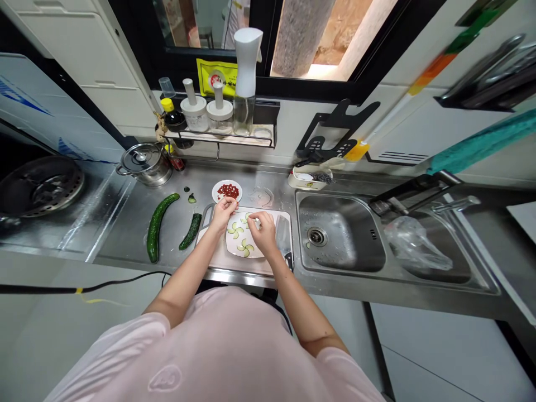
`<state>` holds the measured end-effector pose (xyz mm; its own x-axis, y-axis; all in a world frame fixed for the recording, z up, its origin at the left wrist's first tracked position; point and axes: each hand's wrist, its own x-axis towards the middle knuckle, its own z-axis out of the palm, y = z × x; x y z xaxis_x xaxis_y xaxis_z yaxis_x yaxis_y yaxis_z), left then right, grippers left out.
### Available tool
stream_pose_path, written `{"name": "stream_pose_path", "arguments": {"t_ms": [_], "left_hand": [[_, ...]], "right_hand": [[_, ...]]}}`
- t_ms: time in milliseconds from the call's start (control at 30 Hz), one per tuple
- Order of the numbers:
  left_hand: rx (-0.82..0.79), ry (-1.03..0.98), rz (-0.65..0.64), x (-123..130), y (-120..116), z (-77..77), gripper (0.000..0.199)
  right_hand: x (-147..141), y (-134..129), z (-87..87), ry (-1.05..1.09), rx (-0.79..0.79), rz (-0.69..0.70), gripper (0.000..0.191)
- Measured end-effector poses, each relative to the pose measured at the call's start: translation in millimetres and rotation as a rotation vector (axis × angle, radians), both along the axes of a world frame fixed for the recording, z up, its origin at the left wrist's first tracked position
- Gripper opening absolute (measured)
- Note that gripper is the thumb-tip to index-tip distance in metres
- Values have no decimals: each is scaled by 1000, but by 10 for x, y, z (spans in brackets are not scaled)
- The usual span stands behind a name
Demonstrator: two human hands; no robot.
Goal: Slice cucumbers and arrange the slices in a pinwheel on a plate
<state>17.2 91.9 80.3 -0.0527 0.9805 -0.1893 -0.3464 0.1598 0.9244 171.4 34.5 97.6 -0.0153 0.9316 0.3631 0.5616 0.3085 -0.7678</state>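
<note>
Cucumber slices (233,229) fan into pinwheels on a white plate (256,248), which sits on a cutting board (218,258) on the steel worktop (125,234). Left hand (224,213) and right hand (263,231) stand apart above the plate, fingertips drawn together; any grip is too small to tell. Thin, wet slices are likely slippery and fragile, best taken by their edges.
</note>
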Motion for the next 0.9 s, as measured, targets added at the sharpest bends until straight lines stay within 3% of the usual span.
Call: {"name": "stream_pose_path", "arguments": {"t_ms": [233,900], "left_hand": [[69,111,-59,163,-169,38,26],[76,118,-118,239,-334,29,28]], "right_hand": [[4,209,139,-51,17,46,14],[51,126,97,-100,22,79,12]]}}
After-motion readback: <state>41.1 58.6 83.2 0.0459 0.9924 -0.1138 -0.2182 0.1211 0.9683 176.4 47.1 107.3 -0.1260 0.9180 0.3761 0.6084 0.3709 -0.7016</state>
